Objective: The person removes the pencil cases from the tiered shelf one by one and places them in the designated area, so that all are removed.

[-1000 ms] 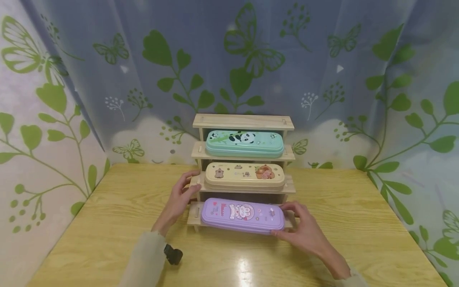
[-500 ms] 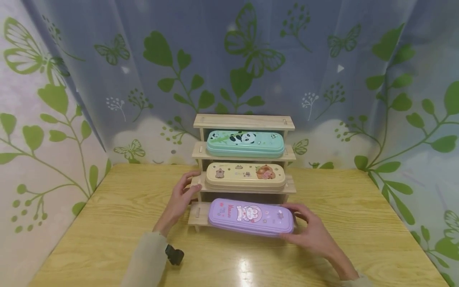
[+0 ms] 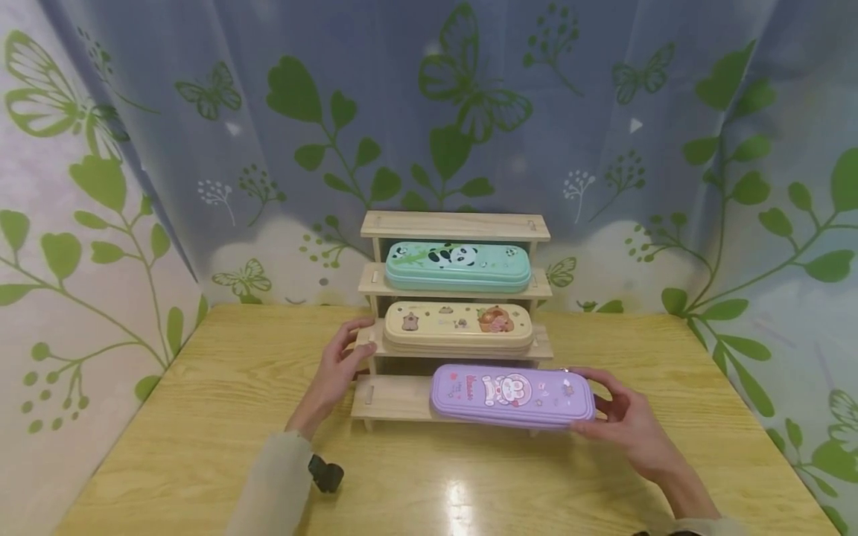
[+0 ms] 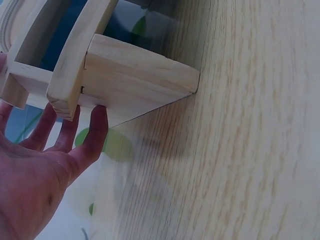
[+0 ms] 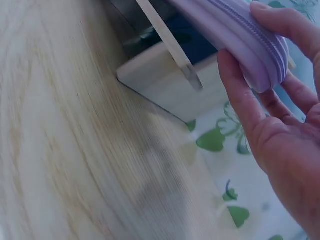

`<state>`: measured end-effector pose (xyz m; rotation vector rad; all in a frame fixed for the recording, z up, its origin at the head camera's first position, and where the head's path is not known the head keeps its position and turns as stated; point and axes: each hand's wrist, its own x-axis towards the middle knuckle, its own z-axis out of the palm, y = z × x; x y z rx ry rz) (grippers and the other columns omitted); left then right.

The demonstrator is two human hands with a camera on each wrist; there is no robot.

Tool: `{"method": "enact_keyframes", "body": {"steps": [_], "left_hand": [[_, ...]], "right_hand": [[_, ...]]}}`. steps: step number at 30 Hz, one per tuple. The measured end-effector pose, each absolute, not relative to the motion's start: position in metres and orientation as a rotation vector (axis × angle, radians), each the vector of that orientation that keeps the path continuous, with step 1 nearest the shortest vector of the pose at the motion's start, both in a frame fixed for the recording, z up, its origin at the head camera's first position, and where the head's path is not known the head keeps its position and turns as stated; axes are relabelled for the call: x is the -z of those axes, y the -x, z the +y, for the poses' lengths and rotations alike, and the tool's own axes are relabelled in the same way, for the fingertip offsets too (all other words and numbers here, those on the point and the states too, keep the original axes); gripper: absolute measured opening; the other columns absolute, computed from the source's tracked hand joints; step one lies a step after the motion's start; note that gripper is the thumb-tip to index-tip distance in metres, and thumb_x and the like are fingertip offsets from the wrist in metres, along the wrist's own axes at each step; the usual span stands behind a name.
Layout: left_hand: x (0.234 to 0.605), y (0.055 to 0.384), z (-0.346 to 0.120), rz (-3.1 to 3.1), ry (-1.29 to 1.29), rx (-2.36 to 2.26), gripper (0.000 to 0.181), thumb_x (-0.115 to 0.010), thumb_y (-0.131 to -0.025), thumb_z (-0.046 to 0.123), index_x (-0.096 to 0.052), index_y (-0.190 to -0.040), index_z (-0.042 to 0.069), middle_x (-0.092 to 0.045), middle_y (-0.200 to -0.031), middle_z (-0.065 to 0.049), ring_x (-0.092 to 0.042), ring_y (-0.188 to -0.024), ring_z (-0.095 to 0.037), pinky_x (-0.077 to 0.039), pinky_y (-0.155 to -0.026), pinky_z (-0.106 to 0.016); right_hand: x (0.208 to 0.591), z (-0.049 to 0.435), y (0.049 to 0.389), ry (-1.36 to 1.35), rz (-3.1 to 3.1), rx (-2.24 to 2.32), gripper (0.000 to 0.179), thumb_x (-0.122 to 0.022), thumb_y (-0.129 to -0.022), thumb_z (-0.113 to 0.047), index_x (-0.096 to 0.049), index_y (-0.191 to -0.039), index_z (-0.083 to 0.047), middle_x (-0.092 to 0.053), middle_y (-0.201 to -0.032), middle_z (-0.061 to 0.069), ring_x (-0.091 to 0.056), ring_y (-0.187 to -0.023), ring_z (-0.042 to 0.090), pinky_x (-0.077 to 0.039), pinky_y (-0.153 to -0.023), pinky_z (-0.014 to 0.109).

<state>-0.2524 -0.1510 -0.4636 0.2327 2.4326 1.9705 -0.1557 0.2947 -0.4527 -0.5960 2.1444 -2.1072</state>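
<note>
A purple zippered pencil case (image 3: pixel 512 397) with a rabbit print juts past the right end of the bottom shelf of a small wooden rack (image 3: pixel 392 398). Its right end is gripped by my right hand (image 3: pixel 633 424), thumb on the near side and fingers beyond. In the right wrist view, the case (image 5: pixel 245 40) appears raised off the shelf board. My left hand (image 3: pixel 335 372) holds the rack's left side near the second shelf from the bottom. The left wrist view has its fingers (image 4: pixel 95 132) against the rack's side panel (image 4: pixel 135 70).
A cream pencil case (image 3: pixel 442 325) with animal prints lies on the shelf above. Higher up is a mint panda pencil case (image 3: pixel 429 279). The rack stands on a wood-grain table (image 3: pixel 234 387), before a leaf-and-butterfly curtain (image 3: pixel 375 97).
The right hand has drawn the purple pencil case to the right, baring the bottom shelf's left part. The left hand has stayed on the rack.
</note>
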Motion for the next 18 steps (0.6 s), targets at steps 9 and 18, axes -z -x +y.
{"method": "enact_keyframes", "body": {"steps": [9, 18], "left_hand": [[0.464, 0.252, -0.151, 2.418, -0.265, -2.009, 0.043, -0.056, -0.104, 0.023, -0.049, -0.146, 0.020, -0.051, -0.146, -0.014, -0.064, -0.116, -0.033, -0.057, -0.093, -0.047], [0.464, 0.253, -0.152, 2.434, -0.259, -1.991, 0.043, -0.056, -0.104, 0.024, -0.050, -0.146, 0.021, -0.052, -0.144, -0.016, -0.064, -0.114, -0.032, -0.056, -0.091, -0.043]], "right_hand": [[0.455, 0.329, 0.148, 0.665, 2.026, 2.199, 0.072, -0.058, -0.086, 0.026, -0.041, -0.152, 0.000, -0.054, -0.148, -0.008, -0.066, -0.113, 0.008, -0.060, -0.083, 0.026], [0.463, 0.375, 0.135, 0.689, 1.932, 2.277, 0.075, -0.047, -0.088, 0.030, -0.039, -0.155, -0.003, -0.052, -0.151, -0.008, -0.066, -0.117, 0.007, -0.059, -0.087, 0.026]]}}
